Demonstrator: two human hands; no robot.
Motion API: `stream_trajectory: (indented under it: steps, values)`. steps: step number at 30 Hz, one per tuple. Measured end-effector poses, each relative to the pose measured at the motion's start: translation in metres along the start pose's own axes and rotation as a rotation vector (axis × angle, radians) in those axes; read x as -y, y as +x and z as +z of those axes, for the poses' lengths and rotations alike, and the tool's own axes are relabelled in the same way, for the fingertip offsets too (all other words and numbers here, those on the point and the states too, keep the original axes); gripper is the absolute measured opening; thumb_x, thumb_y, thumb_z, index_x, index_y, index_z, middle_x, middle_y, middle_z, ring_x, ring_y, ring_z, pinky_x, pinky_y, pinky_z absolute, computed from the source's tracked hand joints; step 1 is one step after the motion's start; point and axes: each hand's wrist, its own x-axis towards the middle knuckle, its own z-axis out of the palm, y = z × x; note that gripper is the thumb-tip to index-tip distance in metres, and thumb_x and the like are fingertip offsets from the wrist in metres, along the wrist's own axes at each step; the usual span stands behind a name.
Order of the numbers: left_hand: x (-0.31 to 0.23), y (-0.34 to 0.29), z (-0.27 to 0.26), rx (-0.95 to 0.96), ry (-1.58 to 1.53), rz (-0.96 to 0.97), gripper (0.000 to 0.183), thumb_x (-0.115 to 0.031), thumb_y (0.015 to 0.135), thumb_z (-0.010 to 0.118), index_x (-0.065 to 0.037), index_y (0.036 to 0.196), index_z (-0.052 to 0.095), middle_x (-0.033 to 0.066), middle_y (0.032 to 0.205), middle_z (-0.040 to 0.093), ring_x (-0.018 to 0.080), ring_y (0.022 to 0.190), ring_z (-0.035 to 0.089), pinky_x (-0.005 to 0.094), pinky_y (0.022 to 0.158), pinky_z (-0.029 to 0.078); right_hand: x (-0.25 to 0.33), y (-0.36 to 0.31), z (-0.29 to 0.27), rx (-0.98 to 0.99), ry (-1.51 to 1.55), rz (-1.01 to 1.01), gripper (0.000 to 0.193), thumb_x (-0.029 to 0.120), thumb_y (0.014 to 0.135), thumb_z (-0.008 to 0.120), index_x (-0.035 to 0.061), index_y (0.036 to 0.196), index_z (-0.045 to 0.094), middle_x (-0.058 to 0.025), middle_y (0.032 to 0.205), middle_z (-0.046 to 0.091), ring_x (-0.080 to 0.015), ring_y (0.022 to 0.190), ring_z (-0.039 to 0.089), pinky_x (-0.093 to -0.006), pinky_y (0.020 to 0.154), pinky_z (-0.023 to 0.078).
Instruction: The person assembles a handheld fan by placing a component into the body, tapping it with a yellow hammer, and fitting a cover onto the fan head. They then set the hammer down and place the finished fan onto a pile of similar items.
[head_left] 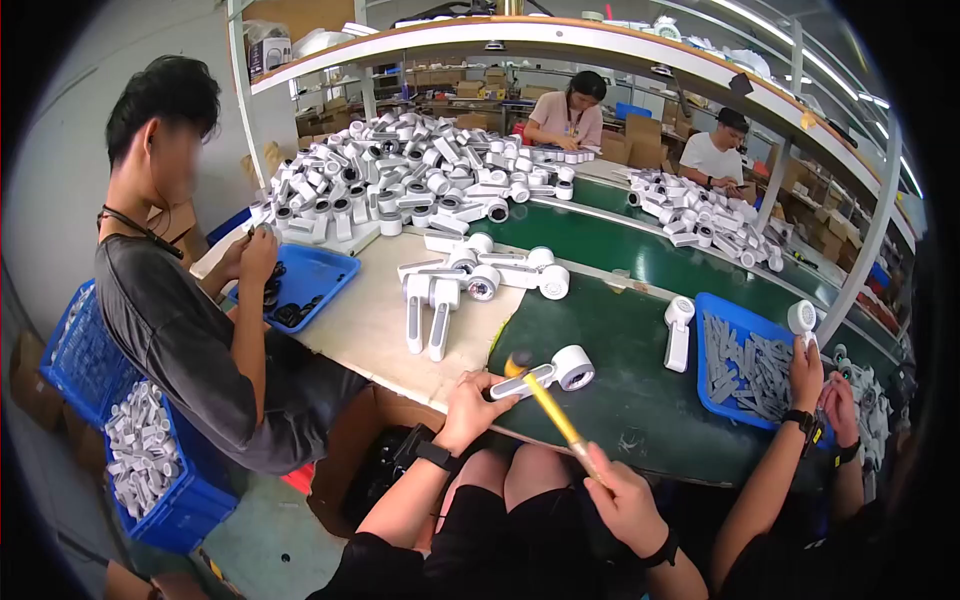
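Left hand [468, 408] pins white handheld unit [548, 372] flat on green bench [640, 400] so it can't skid, right hand [625, 500] fisted round yellow-handled mallet [550, 405] poised over it.

Both forearms enter from lower edge, bare, dark watch band on each wrist. Left hand [470, 408] stretched forward, palm down, fingers pressing flat. Right hand [625, 500] lower and nearer body, closed in fist, knuckles up, thumb side toward left hand, wrist bent slightly inward
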Motion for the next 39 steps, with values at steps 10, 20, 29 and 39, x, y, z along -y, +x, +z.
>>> stream_trajectory:
  steps: [10, 20, 29, 39]
  values:
    - [0.004, 0.003, -0.004, 0.002, 0.030, 0.028, 0.030, -0.021, 0.071, 0.083, -0.002, 0.092, 0.073, 0.0134, 0.087, 0.068, 0.0300, 0.087, 0.060, 0.0383, 0.081, 0.048, 0.002, 0.005, 0.009, 0.003, -0.071, -0.025, 0.052, 0.005, 0.086, 0.068, 0.0041, 0.136, 0.055, -0.0177, 0.099, 0.065, -0.0327, 0.081, 0.065, -0.0360, 0.072, 0.052]
    - [-0.002, 0.000, -0.004, 0.003, 0.036, 0.018, 0.029, -0.020, 0.071, 0.084, -0.003, 0.093, 0.074, 0.0128, 0.088, 0.068, 0.0297, 0.088, 0.060, 0.0378, 0.082, 0.049, 0.005, 0.003, 0.008, -0.014, -0.017, -0.053, 0.052, 0.003, 0.087, 0.066, 0.0007, 0.137, 0.052, -0.0170, 0.091, 0.063, -0.0305, 0.074, 0.062, -0.0347, 0.069, 0.050]
    - [-0.008, -0.002, -0.001, 0.025, 0.000, 0.014, 0.029, -0.019, 0.071, 0.084, -0.004, 0.094, 0.075, 0.0117, 0.088, 0.069, 0.0290, 0.090, 0.060, 0.0380, 0.083, 0.049, -0.016, -0.009, -0.002, -0.234, 0.024, -0.032, 0.053, 0.000, 0.086, 0.066, -0.0022, 0.138, 0.051, -0.0149, 0.085, 0.060, -0.0242, 0.070, 0.060, -0.0303, 0.067, 0.048]
    - [-0.013, 0.002, -0.002, -0.003, -0.008, 0.008, 0.027, -0.019, 0.072, 0.084, -0.004, 0.093, 0.075, 0.0111, 0.084, 0.068, 0.0285, 0.089, 0.059, 0.0379, 0.084, 0.048, -0.036, -0.009, 0.000, -0.172, 0.007, 0.055, 0.054, 0.000, 0.087, 0.063, 0.0001, 0.139, 0.050, -0.0162, 0.086, 0.061, -0.0266, 0.071, 0.060, -0.0327, 0.070, 0.049]
